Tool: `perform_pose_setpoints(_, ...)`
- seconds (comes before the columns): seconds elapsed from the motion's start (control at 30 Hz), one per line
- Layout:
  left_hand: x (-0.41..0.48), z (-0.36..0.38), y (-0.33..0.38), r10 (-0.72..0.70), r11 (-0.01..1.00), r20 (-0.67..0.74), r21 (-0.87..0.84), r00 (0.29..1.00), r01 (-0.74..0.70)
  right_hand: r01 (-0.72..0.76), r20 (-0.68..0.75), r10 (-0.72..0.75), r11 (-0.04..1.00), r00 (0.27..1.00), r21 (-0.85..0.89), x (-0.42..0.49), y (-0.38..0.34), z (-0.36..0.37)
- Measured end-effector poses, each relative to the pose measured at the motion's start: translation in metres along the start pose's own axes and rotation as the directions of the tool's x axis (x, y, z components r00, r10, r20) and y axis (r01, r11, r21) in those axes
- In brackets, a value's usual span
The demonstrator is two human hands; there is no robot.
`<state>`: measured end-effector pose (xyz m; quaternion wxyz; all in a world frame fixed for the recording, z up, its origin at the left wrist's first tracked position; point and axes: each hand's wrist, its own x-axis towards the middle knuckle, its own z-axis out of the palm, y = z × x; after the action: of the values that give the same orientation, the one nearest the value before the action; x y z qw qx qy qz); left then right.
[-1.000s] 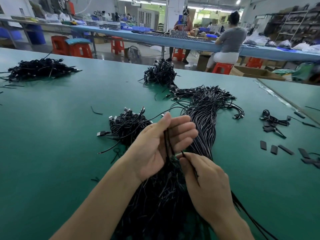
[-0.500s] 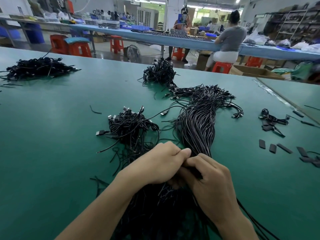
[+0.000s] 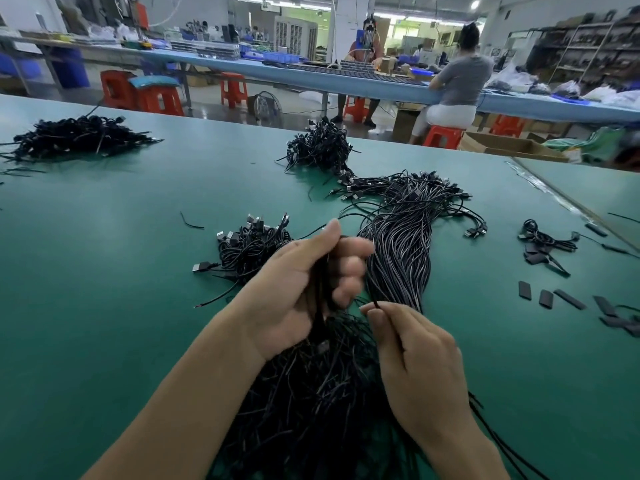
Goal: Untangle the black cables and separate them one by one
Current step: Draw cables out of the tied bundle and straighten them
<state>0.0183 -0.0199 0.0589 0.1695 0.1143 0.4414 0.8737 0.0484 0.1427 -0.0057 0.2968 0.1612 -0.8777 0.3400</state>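
Observation:
A big tangle of black cables [image 3: 311,403] lies on the green table [image 3: 104,306] right in front of me. My left hand [image 3: 304,285] is raised above it, fingers curled round a small bunch of black cables that hangs down into the tangle. Just to its right, my right hand [image 3: 415,358] pinches the end of a single black cable between thumb and forefinger. A long combed bundle of black cables [image 3: 401,251] runs away from my hands toward the far side, its USB plugs fanned out at the top.
A smaller heap with USB plugs [image 3: 249,244] lies left of my left hand. Other cable heaps sit at the far centre [image 3: 322,147] and far left [image 3: 76,136]. Black sleeve pieces [image 3: 547,296] and a small cable coil [image 3: 540,240] lie at the right. People work at the blue bench behind.
My hands were pressed together low on the tangle; now the left hand has lifted with a bunch of cables and the right hand has drawn apart, pinching one cable.

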Motion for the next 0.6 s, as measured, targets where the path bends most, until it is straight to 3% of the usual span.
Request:
perform_pose_setpoints(0.1, 0.004, 0.004, -0.012, 0.116, 0.992, -0.067, -0.033, 0.991, -0.119, 0.121, 0.045, -0.118, 0.991, 0.992, -0.051, 0.000, -0.008, 0.000)
perform_pose_setpoints(0.2, 0.008, 0.003, -0.027, 0.314, 0.905, -0.188, 0.354, 0.931, -0.235, 0.203, 0.084, -0.199, 0.978, 0.977, -0.052, 0.000, -0.006, 0.000)
perform_pose_setpoints(0.27, 0.007, 0.002, -0.029, 0.405, 0.698, -0.154, 0.689, 0.901, -0.196, 0.233, 0.080, -0.230, 0.972, 0.970, -0.031, 0.002, -0.002, -0.001)
perform_pose_setpoints(0.37, 0.003, 0.001, -0.029, 0.219, 0.343, -0.108, 0.939, 0.970, 0.027, 0.231, -0.009, -0.232, 0.971, 0.973, -0.057, 0.003, 0.004, -0.005)
perform_pose_setpoints(0.4, 0.002, 0.001, -0.029, 0.143, 0.282, -0.129, 0.956, 0.981, 0.084, 0.206, -0.046, -0.208, 0.978, 0.977, -0.045, 0.003, 0.006, -0.007)
perform_pose_setpoints(0.5, -0.002, 0.004, -0.026, -0.078, 0.386, -0.174, 0.902, 0.982, 0.191, 0.112, -0.105, -0.099, 0.987, 0.989, 0.116, 0.004, 0.009, -0.011)
perform_pose_setpoints(0.6, -0.007, 0.007, -0.019, -0.162, 0.490, -0.129, 0.850, 0.978, 0.193, 0.043, -0.092, -0.016, 0.953, 0.996, 0.300, 0.007, 0.007, -0.011)
